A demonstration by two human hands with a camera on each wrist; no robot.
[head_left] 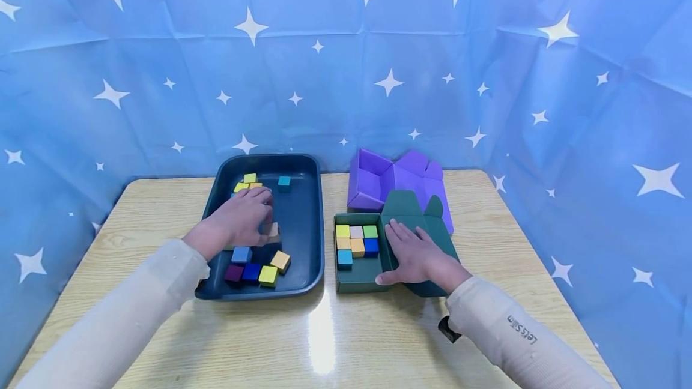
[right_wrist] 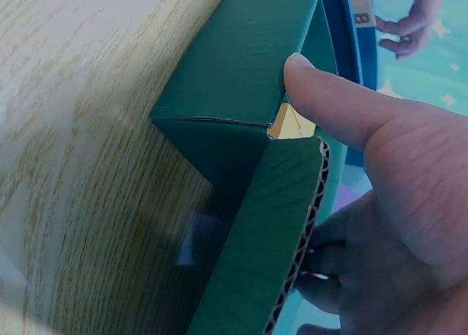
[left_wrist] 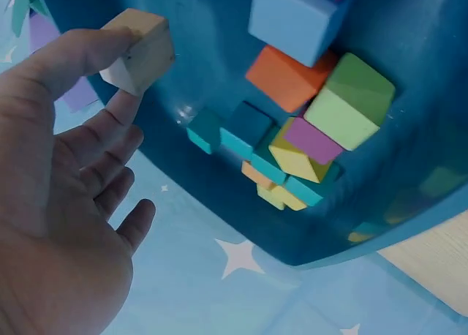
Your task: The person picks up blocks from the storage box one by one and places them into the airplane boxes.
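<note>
My left hand [head_left: 242,216], over the dark blue tray [head_left: 305,221], pinches a plain wooden block [left_wrist: 139,50] between thumb and forefinger; the other fingers are loosely bent. A letter B shows on that block in the right wrist view. Beneath and around the hand lie several coloured blocks, among them a light blue block [head_left: 241,254] and a green block [left_wrist: 351,101]. My right hand [head_left: 416,254] rests with extended fingers on the folded-out lid of the green cardboard box [head_left: 359,283], thumb at the box's rim. Several blocks sit in rows inside this box.
Behind the green box stands an open purple cardboard box [head_left: 373,182], partly overlapped by the green lid. A starry blue cloth [head_left: 346,65] hangs behind the wooden table [head_left: 259,341]. A lone teal block [head_left: 284,183] sits at the tray's far end.
</note>
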